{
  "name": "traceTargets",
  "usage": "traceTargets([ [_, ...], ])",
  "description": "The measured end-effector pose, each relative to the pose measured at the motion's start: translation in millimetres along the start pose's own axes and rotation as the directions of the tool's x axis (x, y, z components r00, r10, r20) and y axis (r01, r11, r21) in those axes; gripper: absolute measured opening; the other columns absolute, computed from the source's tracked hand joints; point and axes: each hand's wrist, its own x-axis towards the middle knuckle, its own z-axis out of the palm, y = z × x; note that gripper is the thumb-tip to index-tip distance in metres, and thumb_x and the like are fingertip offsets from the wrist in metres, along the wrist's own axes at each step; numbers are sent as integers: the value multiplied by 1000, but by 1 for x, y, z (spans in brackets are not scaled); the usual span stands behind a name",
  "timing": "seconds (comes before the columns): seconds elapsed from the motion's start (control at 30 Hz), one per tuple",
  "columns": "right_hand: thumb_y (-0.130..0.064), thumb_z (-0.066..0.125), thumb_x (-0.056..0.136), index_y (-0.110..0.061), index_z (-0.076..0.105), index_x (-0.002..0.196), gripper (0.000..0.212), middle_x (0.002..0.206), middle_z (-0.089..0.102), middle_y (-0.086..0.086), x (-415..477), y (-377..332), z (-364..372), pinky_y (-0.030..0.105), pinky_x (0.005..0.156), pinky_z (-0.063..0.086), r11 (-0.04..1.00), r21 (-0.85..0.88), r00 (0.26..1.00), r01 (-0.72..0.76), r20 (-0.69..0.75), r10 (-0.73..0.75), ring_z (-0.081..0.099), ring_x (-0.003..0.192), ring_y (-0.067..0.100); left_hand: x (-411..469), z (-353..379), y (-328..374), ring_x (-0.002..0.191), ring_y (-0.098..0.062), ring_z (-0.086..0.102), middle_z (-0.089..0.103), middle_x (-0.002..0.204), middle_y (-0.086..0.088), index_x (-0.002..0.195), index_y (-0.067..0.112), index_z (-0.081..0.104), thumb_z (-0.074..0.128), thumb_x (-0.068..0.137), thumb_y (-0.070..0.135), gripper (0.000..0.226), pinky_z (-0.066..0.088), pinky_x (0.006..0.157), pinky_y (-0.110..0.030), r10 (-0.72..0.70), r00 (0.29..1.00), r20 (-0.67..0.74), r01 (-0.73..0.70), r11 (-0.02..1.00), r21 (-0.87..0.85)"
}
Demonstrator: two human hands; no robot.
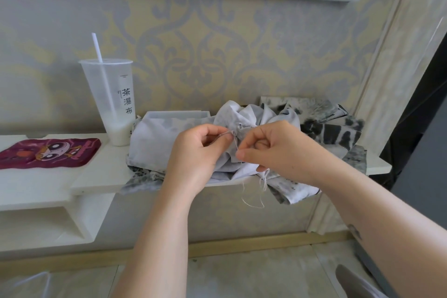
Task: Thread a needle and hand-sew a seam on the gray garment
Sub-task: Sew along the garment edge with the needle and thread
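Head view: left grip (193, 150) and right grip (275, 150) each pinch pale thread (235, 144) above the gray garment (150, 147); needle indiscernible, seam seemingly barely begun.

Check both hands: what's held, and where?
Left hand pinches the thread at thumb and forefinger tips, close to the gray garment. Right hand pinches the same thread just below; needle too small to see.

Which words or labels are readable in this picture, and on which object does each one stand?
"茶瀑布": printed from top to bottom on the clear plastic cup.
Small print above and beside these characters: too small to read.
Red cartoon mat: any lettering is too blurred to read.
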Motion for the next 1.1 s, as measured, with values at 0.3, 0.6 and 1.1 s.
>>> traceTargets([
  [0.3, -35, 72, 79, -27, 63, 92, 18, 35, 29, -11, 1, -8, -23, 19, 41, 22, 986, -105, 957, 128, -248, -150, 24, 37, 8, -4, -5, 3, 62, -26, 72, 71, 82, -6, 86, 13, 67, 61, 91, 11, 8, 58, 48, -41, 44, 998, 47, -44, 999, 10],
  [0.6, -31, 71, 82, -18, 68, 74, 16, 47, 28, -6, 13, 17, -22, 12, 48, 35, 995, 96, 977, 25, -213, -4, 37, 57, 15, 5, -8, -6, 71, 1, 63, 71, 79, 10, 81, 23, 69, 68, 87, 18, 7, 45, 64, -8, 213, 977, -31, -198, 948, 251],
  [1.1, -33, 70, 82, -16, 70, 78, 17, 47, 34, -7, 29, 43, -10, 25, 59, 33, 979, 202, 974, -5, -220, 51, 34, 51, 11, 14, 1, -16, 78, 0, 65, 70, 83, 13, 80, 36, 64, 70, 84, 15, 22, 51, 76, -15, 124, 992, -31, -112, 959, 261],
])
